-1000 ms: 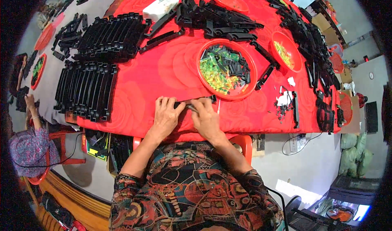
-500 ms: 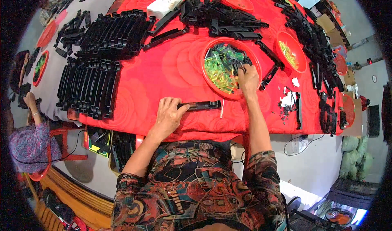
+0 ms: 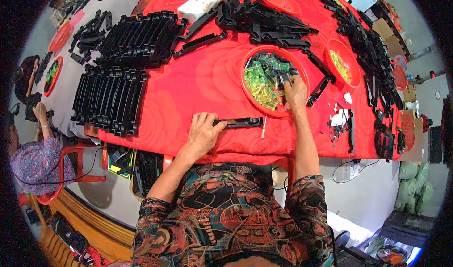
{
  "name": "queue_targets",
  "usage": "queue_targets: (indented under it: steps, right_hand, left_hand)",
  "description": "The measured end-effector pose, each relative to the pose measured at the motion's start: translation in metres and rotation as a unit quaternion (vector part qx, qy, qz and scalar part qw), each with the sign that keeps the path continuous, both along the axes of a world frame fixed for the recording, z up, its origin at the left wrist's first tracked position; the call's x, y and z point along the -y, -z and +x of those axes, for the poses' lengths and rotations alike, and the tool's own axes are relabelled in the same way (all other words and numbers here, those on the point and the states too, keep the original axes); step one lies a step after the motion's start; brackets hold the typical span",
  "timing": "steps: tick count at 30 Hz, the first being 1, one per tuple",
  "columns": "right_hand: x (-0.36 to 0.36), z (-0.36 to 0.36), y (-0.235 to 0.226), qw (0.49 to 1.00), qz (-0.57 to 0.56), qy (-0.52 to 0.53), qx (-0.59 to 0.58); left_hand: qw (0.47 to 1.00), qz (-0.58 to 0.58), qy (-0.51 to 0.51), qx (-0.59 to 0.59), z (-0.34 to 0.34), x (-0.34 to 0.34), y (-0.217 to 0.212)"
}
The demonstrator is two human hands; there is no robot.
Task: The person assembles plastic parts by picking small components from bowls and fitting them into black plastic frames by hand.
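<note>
My left hand (image 3: pixel 203 134) is closed around the left end of a long black plastic part (image 3: pixel 244 122), which lies near the table's front edge. To the right, my right hand (image 3: pixel 296 91) reaches into a round red basket (image 3: pixel 245 85). Its fingers are pinched together among small dark pieces (image 3: pixel 271 62) on the basket's far and right side. Exactly what they grip is too small to make out. Yellow-green translucent strips (image 3: pixel 262 85) fill the left and near part of the basket. A thin white stick (image 3: pixel 264 126) lies between the black part and the basket.
Rows of long black parts (image 3: pixel 109 100) lie on the left, and a loose heap (image 3: pixel 262 21) lies at the back. A white box (image 3: pixel 199 6) stands by that heap. Another red basket (image 3: pixel 356 80) sits right. At far left, a person in a patterned top (image 3: pixel 35 165) works.
The whole view has shifted slightly. My right hand remains in the basket, its fingers among the pieces, some of which look rearranged. My left hand stays on the black part.
</note>
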State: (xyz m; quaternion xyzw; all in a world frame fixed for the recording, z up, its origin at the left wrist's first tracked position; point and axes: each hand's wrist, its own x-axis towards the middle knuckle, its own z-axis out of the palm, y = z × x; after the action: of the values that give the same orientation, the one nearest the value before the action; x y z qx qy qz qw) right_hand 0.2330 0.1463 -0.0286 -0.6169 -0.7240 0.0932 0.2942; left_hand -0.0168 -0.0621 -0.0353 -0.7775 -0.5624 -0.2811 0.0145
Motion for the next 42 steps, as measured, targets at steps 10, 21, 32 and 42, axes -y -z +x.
queue_targets:
  steps: [10,21,32,42]
  right_hand:
    - [-0.001,-0.013,-0.004,0.994,0.003,-0.001,0.108]
    - [-0.001,0.011,-0.018,0.98,-0.047,-0.078,-0.175]
    - [0.118,-0.043,-0.083,0.817,-0.343,-0.289,-0.361]
    - [0.15,-0.049,-0.081,0.865,-0.241,-0.327,-0.296]
  left_hand:
    - [1.0,-0.006,-0.002,-0.002,0.002,0.001,0.0]
    - [0.996,0.043,0.005,0.078,0.001,0.0,-0.027]
    - [0.793,-0.183,-0.012,0.582,0.026,-0.007,-0.048]
    - [0.683,-0.284,0.062,0.67,0.025,0.002,-0.042]
